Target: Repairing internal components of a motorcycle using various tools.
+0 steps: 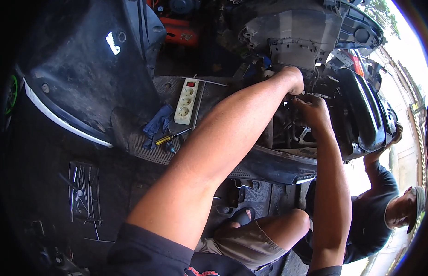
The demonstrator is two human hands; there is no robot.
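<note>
Both of my arms reach into the open body of a dark motor scooter (287, 154). My left hand (292, 80) is closed, knuckles up, just below a worn dark plastic panel (310, 27). Close beside it, my right hand (314, 110) has its fingers drawn together in a pinch. The fingertips nearly meet over the uncovered frame and wiring, and what lies between them is too small and shaded to make out. Right of my hands is a glossy black body part (360, 103).
On the scooter's footboard lie a white power strip (185, 102), a yellow-handled screwdriver (164, 140) and a blue cloth (159, 123). A wire tray (85, 193) with several tools sits on the dark floor. Another person (370, 211) at the right rests a hand on the scooter's end.
</note>
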